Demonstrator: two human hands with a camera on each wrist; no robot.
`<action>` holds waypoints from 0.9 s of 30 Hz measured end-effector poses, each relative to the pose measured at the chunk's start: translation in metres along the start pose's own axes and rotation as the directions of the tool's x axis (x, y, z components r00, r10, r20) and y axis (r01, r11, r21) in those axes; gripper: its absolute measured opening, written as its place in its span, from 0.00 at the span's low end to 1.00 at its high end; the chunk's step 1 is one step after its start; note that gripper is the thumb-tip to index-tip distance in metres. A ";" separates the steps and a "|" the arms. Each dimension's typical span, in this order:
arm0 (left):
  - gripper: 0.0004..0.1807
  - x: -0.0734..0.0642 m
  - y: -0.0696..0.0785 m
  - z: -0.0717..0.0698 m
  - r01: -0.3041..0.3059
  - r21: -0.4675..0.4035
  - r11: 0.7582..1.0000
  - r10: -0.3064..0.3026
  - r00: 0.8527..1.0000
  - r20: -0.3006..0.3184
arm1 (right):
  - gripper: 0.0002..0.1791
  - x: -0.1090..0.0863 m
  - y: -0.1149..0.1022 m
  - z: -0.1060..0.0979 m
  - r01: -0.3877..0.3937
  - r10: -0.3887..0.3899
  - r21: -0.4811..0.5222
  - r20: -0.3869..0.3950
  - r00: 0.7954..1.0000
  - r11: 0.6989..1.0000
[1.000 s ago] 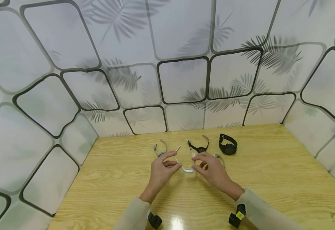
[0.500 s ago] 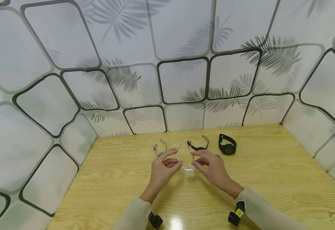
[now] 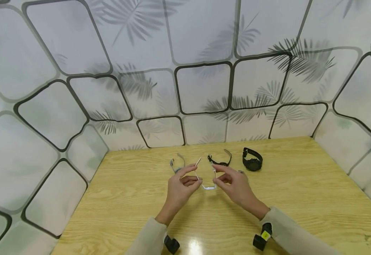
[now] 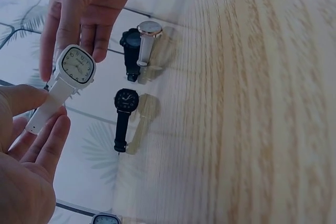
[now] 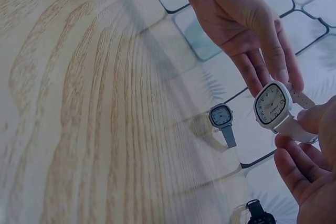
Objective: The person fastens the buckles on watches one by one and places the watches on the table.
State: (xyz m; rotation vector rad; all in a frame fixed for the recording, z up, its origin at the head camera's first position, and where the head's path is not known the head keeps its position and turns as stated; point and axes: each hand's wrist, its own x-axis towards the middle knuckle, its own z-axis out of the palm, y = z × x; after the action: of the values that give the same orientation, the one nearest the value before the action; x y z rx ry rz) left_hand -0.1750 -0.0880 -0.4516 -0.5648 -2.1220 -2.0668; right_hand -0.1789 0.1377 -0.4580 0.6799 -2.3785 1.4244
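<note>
A white wristwatch (image 3: 209, 188) with a squarish dial is held up between both hands over the table, its strap spread into a U. My left hand (image 3: 180, 189) pinches one strap half between thumb and fingers. On the other side my right hand (image 3: 234, 186) pinches the buckle half. The dial of this white wristwatch (image 4: 77, 65) faces the left wrist camera, numerals showing. In the right wrist view, the white wristwatch (image 5: 273, 103) has its strap running between the right thumb and fingers.
Behind the hands on the wooden table (image 3: 125, 198) lie a grey-blue watch (image 3: 177, 164), a slim black watch (image 3: 227, 156) and a chunky black watch (image 3: 252, 163). A white-strapped watch (image 4: 149, 30) is mostly hidden by my right hand in the head view. Patterned walls (image 3: 204, 88) enclose the table.
The white wristwatch has risen slightly and its strap halves stand more upright. My right fingers have shifted a little up along the strap; the left hand stays nearly still.
</note>
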 end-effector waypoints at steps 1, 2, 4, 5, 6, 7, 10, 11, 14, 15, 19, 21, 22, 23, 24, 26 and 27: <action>0.24 0.000 0.000 0.000 0.000 0.002 1.000 0.000 1.000 -0.001 | 0.27 0.000 0.000 0.000 -0.003 0.003 0.005 0.003 1.000 1.000; 0.24 0.000 0.000 0.000 -0.001 0.003 1.000 0.001 1.000 0.000 | 0.27 0.000 0.000 0.000 -0.010 0.010 0.010 0.005 1.000 1.000; 0.24 0.000 0.000 0.000 -0.006 0.004 1.000 0.006 1.000 0.004 | 0.26 0.001 0.001 -0.001 -0.026 0.025 0.034 0.014 1.000 0.999; 0.24 0.000 0.000 0.000 -0.009 0.002 1.000 0.009 1.000 0.006 | 0.25 0.001 0.001 -0.001 -0.033 0.032 0.050 0.017 0.999 0.998; 0.24 0.000 0.000 0.000 -0.011 0.000 1.000 0.011 1.000 0.009 | 0.24 0.002 0.001 -0.002 -0.045 0.044 0.067 0.019 0.999 0.997; 0.24 0.000 0.000 0.000 -0.014 -0.002 1.000 0.014 1.000 0.012 | 0.24 0.002 0.002 -0.002 -0.057 0.055 0.087 0.020 0.998 0.995; 0.24 -0.001 0.000 0.000 -0.023 0.000 1.000 0.023 0.999 0.024 | 0.22 0.004 0.001 -0.003 -0.086 0.084 0.152 0.021 0.996 0.985; 0.24 -0.001 0.000 0.000 -0.030 0.003 1.000 0.029 0.999 0.029 | 0.22 0.004 0.000 -0.003 -0.096 0.093 0.170 0.022 0.995 0.981; 0.24 -0.001 -0.002 -0.001 -0.052 0.021 0.998 0.051 0.998 0.045 | 0.23 0.006 -0.002 -0.004 -0.128 0.123 0.219 0.035 0.992 0.967; 0.24 -0.002 -0.002 -0.001 -0.060 0.028 0.998 0.059 0.997 0.049 | 0.23 0.006 -0.002 -0.004 -0.140 0.134 0.231 0.041 0.990 0.963; 0.23 -0.003 -0.003 -0.003 -0.083 0.047 0.995 0.080 0.995 0.063 | 0.23 0.009 -0.003 -0.004 -0.202 0.189 0.271 0.073 0.979 0.941; 0.24 -0.003 -0.003 -0.003 -0.090 0.054 0.994 0.086 0.994 0.071 | 0.23 0.011 -0.004 -0.005 -0.238 0.220 0.292 0.092 0.971 0.926; 0.24 -0.003 -0.003 -0.003 -0.094 0.057 0.994 0.090 0.993 0.074 | 0.23 0.011 -0.004 -0.005 -0.256 0.235 0.302 0.102 0.966 0.918; 0.24 -0.004 -0.003 -0.004 -0.099 0.060 0.993 0.094 0.993 0.077 | 0.23 0.012 -0.003 -0.006 -0.274 0.251 0.311 0.114 0.961 0.910; 0.24 -0.004 -0.003 -0.004 -0.102 0.063 0.993 0.097 0.992 0.080 | 0.23 0.013 -0.003 -0.006 -0.294 0.267 0.319 0.127 0.955 0.901; 0.24 -0.005 -0.003 -0.004 -0.116 0.065 0.991 0.110 0.990 0.086 | 0.23 0.014 -0.002 -0.005 -0.325 0.290 0.337 0.152 0.945 0.884; 0.24 -0.005 -0.003 -0.005 -0.121 0.066 0.990 0.116 0.989 0.088 | 0.23 0.014 -0.002 -0.005 -0.340 0.301 0.343 0.162 0.940 0.876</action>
State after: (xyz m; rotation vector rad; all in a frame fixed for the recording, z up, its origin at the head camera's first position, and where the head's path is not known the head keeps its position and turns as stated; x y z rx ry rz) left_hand -0.1726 -0.0935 -0.4563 -0.7612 -2.1402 -1.9295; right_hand -0.1898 0.1380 -0.4476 0.4597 -2.4094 2.0586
